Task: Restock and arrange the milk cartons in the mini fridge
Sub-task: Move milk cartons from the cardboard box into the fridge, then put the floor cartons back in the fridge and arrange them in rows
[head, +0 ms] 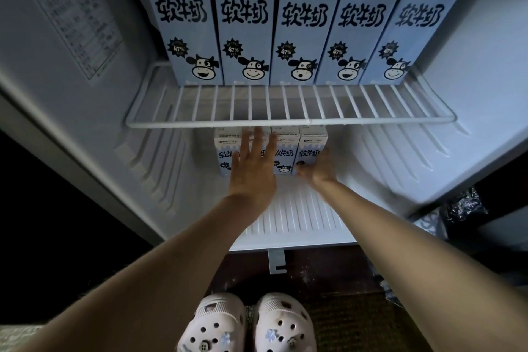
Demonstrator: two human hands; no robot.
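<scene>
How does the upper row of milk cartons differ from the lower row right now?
Upper row: five cartons on the wire shelf, untouched. Lower row: four on the fridge floor, left hand flat against it, right hand gripping its rightmost carton. Both stand upright, same cow print.

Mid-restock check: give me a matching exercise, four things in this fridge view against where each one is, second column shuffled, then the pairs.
1. left hand
2. right hand
3. five tall cartons
4. printed label

A. on the wire shelf
B. on the fridge's left inner wall
C. flat against the fronts of the lower cartons
D. at the right edge of the rightmost lower carton

Pairs: 1-C, 2-D, 3-A, 4-B.
</scene>
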